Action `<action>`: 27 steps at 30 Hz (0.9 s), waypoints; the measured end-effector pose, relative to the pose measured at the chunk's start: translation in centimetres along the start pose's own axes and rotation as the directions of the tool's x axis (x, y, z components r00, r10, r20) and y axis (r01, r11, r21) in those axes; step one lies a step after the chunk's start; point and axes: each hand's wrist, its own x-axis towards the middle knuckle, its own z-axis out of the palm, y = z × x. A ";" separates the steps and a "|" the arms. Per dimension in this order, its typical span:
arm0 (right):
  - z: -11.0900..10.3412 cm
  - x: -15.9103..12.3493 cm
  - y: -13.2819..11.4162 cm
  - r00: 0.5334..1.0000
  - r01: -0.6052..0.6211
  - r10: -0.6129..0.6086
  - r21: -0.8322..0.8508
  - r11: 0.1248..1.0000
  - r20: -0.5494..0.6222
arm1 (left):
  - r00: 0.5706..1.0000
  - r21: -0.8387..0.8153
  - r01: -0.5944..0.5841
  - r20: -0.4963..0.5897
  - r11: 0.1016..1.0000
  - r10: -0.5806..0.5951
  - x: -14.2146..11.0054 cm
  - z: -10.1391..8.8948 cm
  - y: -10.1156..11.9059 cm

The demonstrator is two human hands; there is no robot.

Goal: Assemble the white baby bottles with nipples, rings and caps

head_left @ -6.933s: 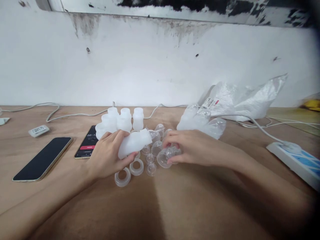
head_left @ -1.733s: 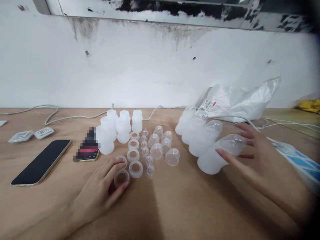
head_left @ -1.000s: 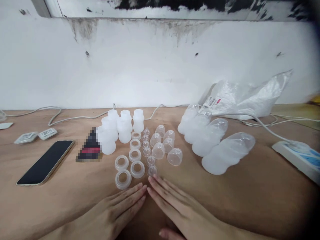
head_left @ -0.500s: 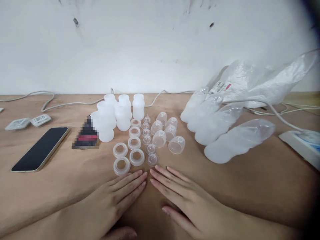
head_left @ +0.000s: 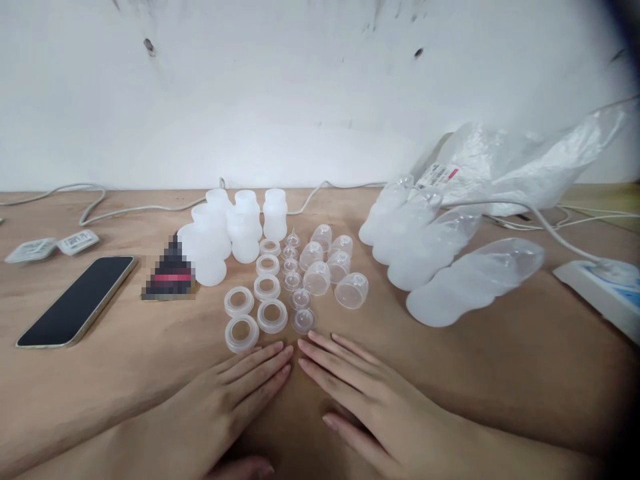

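Observation:
My left hand point(head_left: 235, 393) lies flat on the wooden table, fingers stretched toward the middle, holding nothing. Its fingertips are just in front of a translucent screw ring point(head_left: 242, 345), one of several set in two columns. Flat beside it, my right hand point(head_left: 355, 387) is also without anything in it, near a clear bottle nipple point(head_left: 303, 321) at the front of a column of nipples. Several clear domed caps point(head_left: 351, 291) stand right of the nipples. Behind the rings, white bottle bodies point(head_left: 245, 227) stand upright in a group. Several capped baby bottles point(head_left: 470, 283) lie on their sides at the right.
A smartphone point(head_left: 77, 301) lies at left, near a pixelated dark triangular item point(head_left: 173, 275) and two small labelled packets point(head_left: 79, 242). A clear plastic bag point(head_left: 520, 167) sits at the back right. A white power strip point(head_left: 603, 290) and cables point(head_left: 135, 209) rest on the table.
Both hands stay in place on the table. The view has shifted very slightly, and the objects keep their arrangement.

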 end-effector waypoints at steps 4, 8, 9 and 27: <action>0.0 0.1 0.0 1.000 0.009 -0.009 -0.028 1.000 0.005 | 1.000 0.000 0.017 -0.008 1.000 -0.017 0.0 0.3 0.0; -0.1 0.1 0.1 1.000 0.017 -0.016 -0.040 0.999 0.011 | 0.999 -0.047 0.027 -0.030 0.999 -0.029 0.0 0.6 0.0; -0.1 0.1 0.0 1.000 0.019 -0.018 -0.042 0.999 0.011 | 0.999 -0.061 0.022 -0.030 0.998 -0.024 -0.1 0.6 0.0; -0.1 0.1 0.1 1.000 0.013 -0.012 0.016 1.000 -0.024 | 1.000 -0.118 -0.002 0.024 0.993 0.004 0.1 -0.5 -0.5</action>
